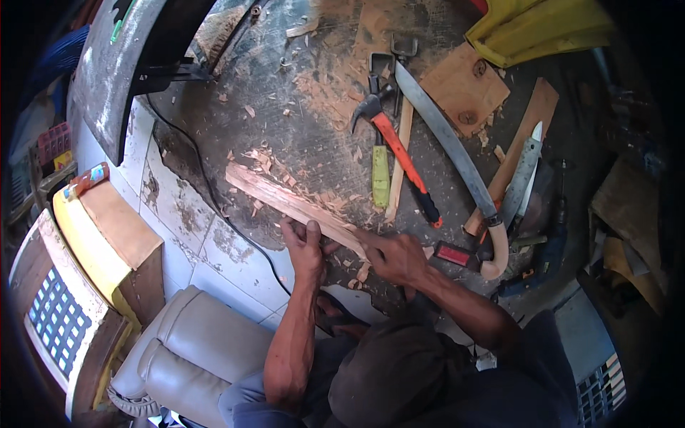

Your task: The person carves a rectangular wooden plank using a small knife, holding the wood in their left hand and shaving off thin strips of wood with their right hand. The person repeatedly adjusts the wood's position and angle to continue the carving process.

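Note:
A pale, rough-sided strip of wood (285, 202) slants from the upper left down toward me, with curled wood shavings (265, 158) along its far side. My left hand (307, 248) grips its near edge, thumb up against the wood. Around the strip's near right end, my right hand (397, 258) has its fingers closed, the index finger lying along it. Whether a small tool is also in the right hand is hidden. To the right lie a claw hammer (397, 146) with an orange and black handle and a tool with a yellow-green handle (379, 177).
A long curved machete (448, 132) and a bare-bladed knife (522, 178) lie to the right, by a knotted board (467, 89) and a power drill (553, 253). A black cable (196, 153) crosses the white tiles at left. A grey padded seat (207, 349) stands near left.

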`<action>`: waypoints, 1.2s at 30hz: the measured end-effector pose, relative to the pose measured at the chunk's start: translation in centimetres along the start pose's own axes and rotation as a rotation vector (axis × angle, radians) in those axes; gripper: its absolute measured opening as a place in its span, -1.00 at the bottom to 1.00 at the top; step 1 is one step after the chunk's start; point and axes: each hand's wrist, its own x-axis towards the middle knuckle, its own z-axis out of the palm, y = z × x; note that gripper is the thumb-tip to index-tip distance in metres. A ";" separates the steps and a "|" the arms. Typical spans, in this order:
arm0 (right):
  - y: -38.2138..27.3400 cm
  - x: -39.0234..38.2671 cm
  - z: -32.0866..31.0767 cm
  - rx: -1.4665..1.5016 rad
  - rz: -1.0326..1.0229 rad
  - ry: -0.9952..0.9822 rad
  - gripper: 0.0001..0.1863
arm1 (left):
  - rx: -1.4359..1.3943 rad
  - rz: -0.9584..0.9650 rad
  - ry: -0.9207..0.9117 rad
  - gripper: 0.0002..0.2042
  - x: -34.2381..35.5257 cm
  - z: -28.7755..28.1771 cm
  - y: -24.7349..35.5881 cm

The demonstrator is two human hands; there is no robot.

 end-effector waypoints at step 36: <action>0.0 2.3 0.6 -0.115 -0.112 0.030 -0.59 | 0.054 -0.001 0.001 -0.54 -0.1 0.0 1.0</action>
